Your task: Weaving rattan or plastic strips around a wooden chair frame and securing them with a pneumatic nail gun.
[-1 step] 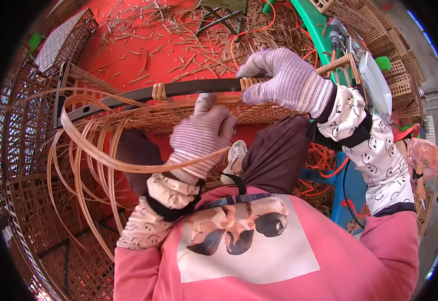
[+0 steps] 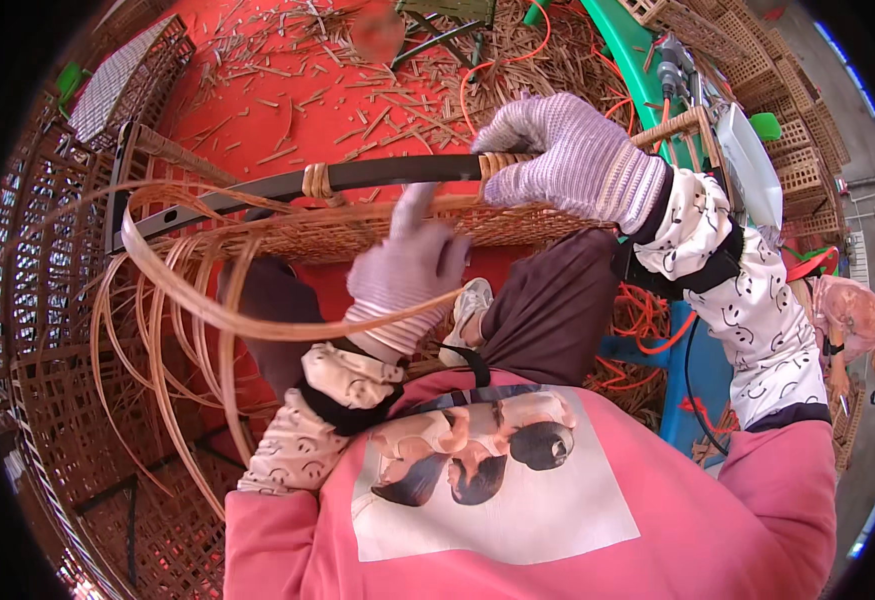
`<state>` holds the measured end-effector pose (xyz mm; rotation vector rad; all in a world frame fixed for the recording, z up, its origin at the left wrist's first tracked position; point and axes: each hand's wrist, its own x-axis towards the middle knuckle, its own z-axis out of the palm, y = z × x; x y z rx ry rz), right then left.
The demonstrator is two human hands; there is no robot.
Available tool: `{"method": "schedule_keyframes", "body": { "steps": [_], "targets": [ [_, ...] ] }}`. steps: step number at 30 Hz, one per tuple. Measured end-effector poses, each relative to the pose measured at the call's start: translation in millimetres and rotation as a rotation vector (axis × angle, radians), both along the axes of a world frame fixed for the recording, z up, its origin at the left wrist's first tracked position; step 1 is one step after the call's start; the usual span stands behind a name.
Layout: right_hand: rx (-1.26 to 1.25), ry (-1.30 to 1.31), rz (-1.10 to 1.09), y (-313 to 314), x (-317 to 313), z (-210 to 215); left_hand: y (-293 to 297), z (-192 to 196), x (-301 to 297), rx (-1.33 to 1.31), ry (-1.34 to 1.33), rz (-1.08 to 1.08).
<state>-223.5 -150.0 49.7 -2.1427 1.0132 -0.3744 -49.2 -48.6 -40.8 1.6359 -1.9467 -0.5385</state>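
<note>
Across our lap, head view: we record a half-woven rattan basket (image 2: 377, 232) lying on its side, its dark rim bar (image 2: 377, 175) running left to right just beyond both gloves. Our right hand (image 2: 567, 160) is the nearer, fingers clamped round the bar beside a cane wrapping (image 2: 497, 160). Our left hand (image 2: 407, 265) sits below the bar, index finger raised against the weave, other fingers curled on a long cane strip (image 2: 257, 320) that loops away to the left. Loose strips crowd that side; open room lies above, over the red floor (image 2: 247, 100).

Gloved right hand (image 2: 572, 160) clenched, left hand (image 2: 407, 265) seemingly half-curled, forefinger raised.
</note>
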Motion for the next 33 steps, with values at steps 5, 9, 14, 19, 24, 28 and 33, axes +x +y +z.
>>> {"method": "schedule_keyframes", "body": {
  "steps": [5,9,14,19,24,28,33],
  "targets": [
    [0.064,-0.029,0.003,-1.7,1.0,-1.1,-10.0,3.6,3.5,-0.182,0.188,-0.108],
    [0.033,-0.079,-0.01,0.1,1.5,-1.1,-11.0,25.6,1.0,0.158,0.75,-0.207],
    [-0.077,0.07,-0.029,5.2,-0.9,1.8,27.8,65.6,-9.7,0.387,0.897,-0.262],
    [-0.219,-0.012,0.014,11.8,0.0,2.8,5.7,114.9,6.5,-0.136,0.575,-0.292],
    [-0.295,-0.002,-0.119,28.1,-9.4,-2.0,-93.0,119.1,3.3,-0.214,0.359,-0.289],
    [-0.503,-0.054,-0.102,36.6,-3.5,-7.9,-132.4,83.0,8.1,-0.066,0.308,-0.268],
    [-0.526,0.06,-0.121,33.8,9.7,-6.1,-144.0,71.0,5.1,-0.057,0.079,-0.286]
  ]
}}
